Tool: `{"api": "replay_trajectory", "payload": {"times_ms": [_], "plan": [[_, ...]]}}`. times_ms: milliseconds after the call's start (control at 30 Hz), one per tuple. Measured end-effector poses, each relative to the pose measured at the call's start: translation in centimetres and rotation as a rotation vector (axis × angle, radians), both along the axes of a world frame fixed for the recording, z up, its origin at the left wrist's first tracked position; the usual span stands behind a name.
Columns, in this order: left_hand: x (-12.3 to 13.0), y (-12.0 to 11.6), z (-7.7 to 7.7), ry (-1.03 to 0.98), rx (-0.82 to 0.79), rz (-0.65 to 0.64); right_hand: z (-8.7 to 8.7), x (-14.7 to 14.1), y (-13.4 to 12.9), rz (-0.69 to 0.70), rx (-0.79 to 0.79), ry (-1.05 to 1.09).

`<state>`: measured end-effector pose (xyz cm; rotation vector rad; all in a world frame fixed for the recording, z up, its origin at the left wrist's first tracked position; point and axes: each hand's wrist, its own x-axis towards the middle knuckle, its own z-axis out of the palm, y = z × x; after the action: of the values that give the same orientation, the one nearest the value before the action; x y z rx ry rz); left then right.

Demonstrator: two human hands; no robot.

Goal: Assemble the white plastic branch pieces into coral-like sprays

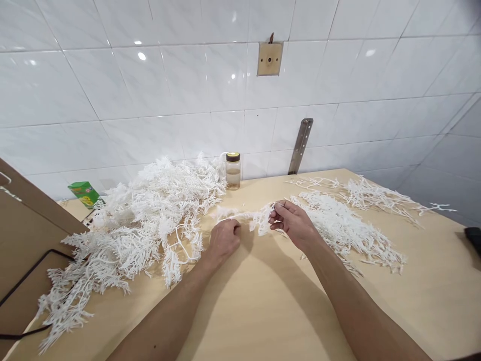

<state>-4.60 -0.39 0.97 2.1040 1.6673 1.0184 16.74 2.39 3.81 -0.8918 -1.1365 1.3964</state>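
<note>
A white feathery artificial branch (259, 219) stretches between my two hands over the table. My right hand (291, 220) pinches its right part between thumb and fingers. Curled beside its left part is my left hand (224, 238), closed with the knuckles up; the fingertips are hidden, so what they grip does not show clearly. Left of that hand lies a large tangled heap of white artificial branches (150, 220). To the right of my right hand spreads a flatter pile of white sprigs (345, 228).
A dark-lidded jar (233, 173) of liquid stands at the wall. Thin bare white stems (376, 195) lie back right. A green box (84, 194) and cardboard (33, 240) with a black cord (33, 273) are at left. A metal bracket (300, 146) leans on the tiles; a dark object (473, 238) sits far right.
</note>
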Motion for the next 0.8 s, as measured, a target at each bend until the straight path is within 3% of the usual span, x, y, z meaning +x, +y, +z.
{"api": "replay_trajectory", "payload": {"times_ms": [100, 200, 400, 633, 800], "plan": [[-0.2, 0.2, -0.2, -0.018, 0.032, 0.120, -0.4, -0.2, -0.2, 0.054, 0.054, -0.168], [0.1, 0.3, -0.2, -0.099, -0.033, 0.114, -1.0, -0.6, -0.3, 0.148, 0.073, -0.321], [0.8, 0.8, 0.5, -0.707, -0.441, -0.044, -1.7, -0.7, 0.1, 0.223, 0.082, -0.387], [0.8, -0.1, 2.6, -0.679, -0.543, -0.096, -1.7, -0.6, 0.1, 0.236, 0.104, -0.374], [1.1, -0.2, 2.4, -0.838, -0.722, -0.090, -2.1, -1.2, 0.0, 0.171, 0.096, -0.355]]}}
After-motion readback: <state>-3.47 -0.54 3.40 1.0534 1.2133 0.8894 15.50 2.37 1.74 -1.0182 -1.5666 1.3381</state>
